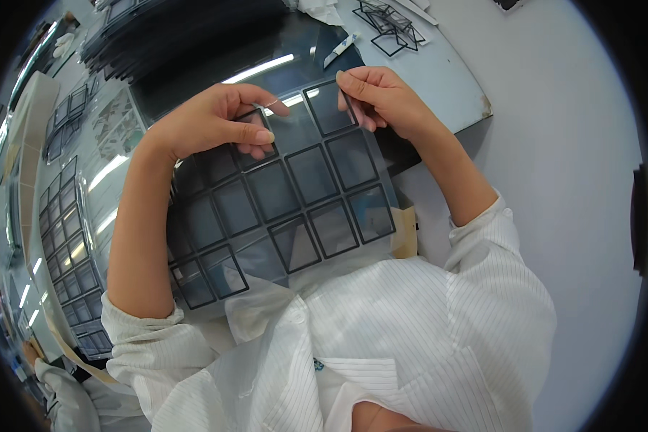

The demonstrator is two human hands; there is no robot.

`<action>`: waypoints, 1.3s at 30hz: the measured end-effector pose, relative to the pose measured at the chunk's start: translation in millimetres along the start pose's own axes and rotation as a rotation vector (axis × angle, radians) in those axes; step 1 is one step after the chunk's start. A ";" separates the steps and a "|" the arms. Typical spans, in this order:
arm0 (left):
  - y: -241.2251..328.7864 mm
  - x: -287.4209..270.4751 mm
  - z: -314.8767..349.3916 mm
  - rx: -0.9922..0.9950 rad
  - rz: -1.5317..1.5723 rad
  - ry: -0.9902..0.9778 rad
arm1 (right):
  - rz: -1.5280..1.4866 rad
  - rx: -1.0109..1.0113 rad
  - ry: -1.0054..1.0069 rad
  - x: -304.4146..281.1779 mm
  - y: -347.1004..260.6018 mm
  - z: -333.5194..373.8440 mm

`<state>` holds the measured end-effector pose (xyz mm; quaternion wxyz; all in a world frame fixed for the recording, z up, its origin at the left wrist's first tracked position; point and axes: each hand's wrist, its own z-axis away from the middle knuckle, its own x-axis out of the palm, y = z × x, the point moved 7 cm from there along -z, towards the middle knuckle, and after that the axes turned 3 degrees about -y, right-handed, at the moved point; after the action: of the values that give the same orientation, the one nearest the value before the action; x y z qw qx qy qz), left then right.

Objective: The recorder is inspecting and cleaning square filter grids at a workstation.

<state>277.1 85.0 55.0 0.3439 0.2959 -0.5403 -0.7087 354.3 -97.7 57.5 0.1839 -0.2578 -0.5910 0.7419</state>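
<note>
Pinching the black frame (330,108) by its edge: right hand (385,97), thumb over, fingers behind. Frame's at the clear sheet (291,137)'s far right corner. Left hand (212,122) partly covers second frame (258,164); can't tell if gripped. Tube (340,50) print too small to read. Co-worker's sleeve (68,396) cut off, lower left.

The clear sheet (293,133) looks like glossy plastic, the shirt (381,309) matt cloth.
</note>
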 end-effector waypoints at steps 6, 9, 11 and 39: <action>-1.4 -1.5 1.4 0.000 -0.002 0.001 | -0.022 -0.001 0.022 1.6 0.8 0.0; -2.0 -5.4 1.0 0.020 0.012 0.014 | 0.001 -0.019 0.009 1.9 2.4 -0.7; 3.9 -7.3 2.3 0.016 0.027 0.162 | 0.061 -0.036 0.048 -4.1 5.0 2.4; -89.6 152.3 232.0 -0.195 0.419 1.437 | 0.142 -0.107 0.197 1.2 3.2 6.7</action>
<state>-11.0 108.6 16.8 0.7638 0.5446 -0.1629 -0.3058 349.5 -103.0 55.3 0.1740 -0.3800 -0.5890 0.6917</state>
